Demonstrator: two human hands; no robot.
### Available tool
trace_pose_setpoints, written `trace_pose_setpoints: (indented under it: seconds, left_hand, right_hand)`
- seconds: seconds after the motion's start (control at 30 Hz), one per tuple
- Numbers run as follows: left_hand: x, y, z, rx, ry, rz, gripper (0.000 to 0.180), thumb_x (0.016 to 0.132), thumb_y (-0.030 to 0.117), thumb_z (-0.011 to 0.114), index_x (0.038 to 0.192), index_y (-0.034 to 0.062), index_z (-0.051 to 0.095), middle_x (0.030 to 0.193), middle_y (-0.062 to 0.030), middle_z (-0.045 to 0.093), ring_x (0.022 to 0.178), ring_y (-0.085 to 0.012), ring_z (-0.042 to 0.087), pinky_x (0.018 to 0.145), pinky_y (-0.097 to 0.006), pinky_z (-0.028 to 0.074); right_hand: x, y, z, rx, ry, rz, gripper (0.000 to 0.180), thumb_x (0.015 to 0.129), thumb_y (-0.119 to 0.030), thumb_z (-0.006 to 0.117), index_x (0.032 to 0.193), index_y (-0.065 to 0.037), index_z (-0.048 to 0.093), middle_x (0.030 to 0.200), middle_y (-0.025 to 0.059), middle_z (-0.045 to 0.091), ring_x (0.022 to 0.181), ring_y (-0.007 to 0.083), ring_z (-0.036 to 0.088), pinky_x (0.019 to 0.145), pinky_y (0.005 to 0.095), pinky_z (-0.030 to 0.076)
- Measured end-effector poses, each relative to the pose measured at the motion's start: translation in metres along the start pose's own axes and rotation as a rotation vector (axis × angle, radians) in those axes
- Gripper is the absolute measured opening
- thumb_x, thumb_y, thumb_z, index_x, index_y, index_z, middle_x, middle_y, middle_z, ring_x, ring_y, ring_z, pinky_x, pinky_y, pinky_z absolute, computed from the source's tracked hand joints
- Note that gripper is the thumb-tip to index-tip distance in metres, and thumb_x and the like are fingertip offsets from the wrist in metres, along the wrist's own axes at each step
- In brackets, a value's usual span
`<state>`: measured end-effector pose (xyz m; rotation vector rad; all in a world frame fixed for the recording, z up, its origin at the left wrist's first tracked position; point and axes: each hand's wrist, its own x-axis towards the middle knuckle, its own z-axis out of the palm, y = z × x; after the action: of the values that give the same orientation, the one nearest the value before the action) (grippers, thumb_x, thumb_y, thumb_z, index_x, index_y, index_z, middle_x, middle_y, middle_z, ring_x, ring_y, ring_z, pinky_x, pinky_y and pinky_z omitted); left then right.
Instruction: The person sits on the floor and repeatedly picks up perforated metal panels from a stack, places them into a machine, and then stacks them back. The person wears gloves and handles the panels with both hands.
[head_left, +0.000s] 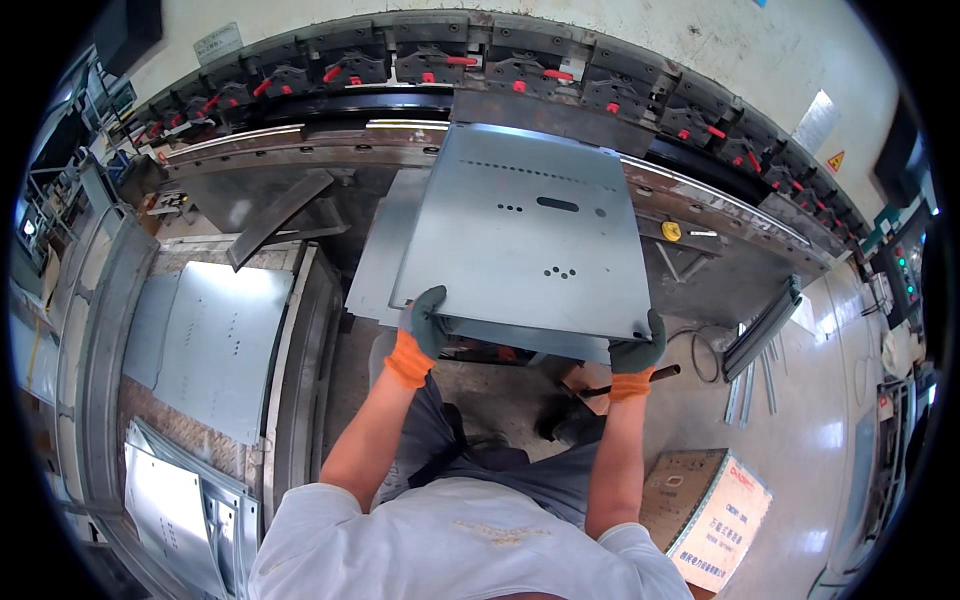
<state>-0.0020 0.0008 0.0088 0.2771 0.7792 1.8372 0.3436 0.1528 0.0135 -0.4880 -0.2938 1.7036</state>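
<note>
A large sheet metal panel (500,245) with a slot, round holes and a dotted row of perforations lies between my two gloved hands. Its far edge sits at the press brake's (560,115) dark bending tools. My left hand (425,318), in a grey-green glove with an orange cuff, grips the panel's near left corner, thumb on top. At the near right corner my right hand (640,350) is closed round the edge in a matching glove. The fingers beneath the panel are hidden. More flat sheets (378,255) show below and left of it.
Left stands a metal-framed cart (283,350) with flat perforated panels (225,340) and stacked sheets (175,510). An angled steel support (280,215) juts from the machine. A yellow tape measure (671,231) rests right. A cardboard box (705,510) and metal strips (745,385) are on the floor.
</note>
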Motion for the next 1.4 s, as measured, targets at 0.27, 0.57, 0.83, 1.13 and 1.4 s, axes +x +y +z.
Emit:
trace_pose_setpoints:
  seconds: [0.27,0.57,0.83,1.13,1.4]
  left_hand:
    - [0.0,0.007,0.011,-0.044,-0.122,0.001,0.039,0.097,0.02,0.058,0.132,0.0023,0.055,0.122,-0.0148,0.066,0.105,-0.0273,0.07,0.083,-0.042,0.064]
    - [0.005,0.084,0.117,0.023,-0.495,0.238,0.083,0.097,0.072,0.042,0.149,0.0072,0.043,0.147,-0.0117,0.053,0.131,-0.0323,0.056,0.11,-0.052,0.044]
    - [0.051,0.185,0.211,0.168,-0.372,0.294,0.107,0.088,0.074,0.057,0.141,-0.0164,0.035,0.14,-0.032,0.05,0.127,-0.0408,0.057,0.105,-0.048,0.052]
    - [0.034,0.181,0.179,-0.002,-0.522,0.019,0.124,0.081,0.087,0.048,0.149,-0.0153,0.029,0.153,-0.0323,0.038,0.139,-0.0419,0.045,0.117,-0.052,0.036]
    - [0.09,0.197,0.159,-0.132,-0.598,-0.244,0.099,0.089,0.076,0.048,0.143,-0.0068,0.045,0.145,-0.0283,0.051,0.135,-0.0435,0.049,0.109,-0.053,0.046]
  right_hand:
    - [0.002,-0.014,0.002,0.045,-0.281,0.045,0.06,0.097,-0.05,0.057,0.132,-0.001,0.059,0.128,0.0128,0.065,0.116,0.0287,0.062,0.097,0.0455,0.052]
    - [-0.049,-0.026,0.011,-0.064,-0.443,0.057,0.091,0.097,-0.074,0.037,0.154,-0.003,0.035,0.144,0.0253,0.053,0.134,0.0424,0.05,0.11,0.0539,0.043]
    - [-0.074,-0.017,-0.036,-0.176,-0.336,0.088,0.077,0.103,-0.063,0.037,0.151,-0.003,0.039,0.14,0.0281,0.055,0.129,0.0422,0.055,0.106,0.0517,0.048]
    - [-0.084,-0.005,-0.041,-0.292,-0.234,0.147,0.075,0.102,-0.062,0.043,0.149,-0.004,0.043,0.136,0.0239,0.058,0.125,0.0361,0.058,0.104,0.046,0.049]
    - [-0.088,0.006,-0.043,-0.297,-0.217,0.171,0.066,0.104,-0.053,0.047,0.147,-0.003,0.044,0.13,0.0214,0.063,0.119,0.0328,0.063,0.1,0.0434,0.052]
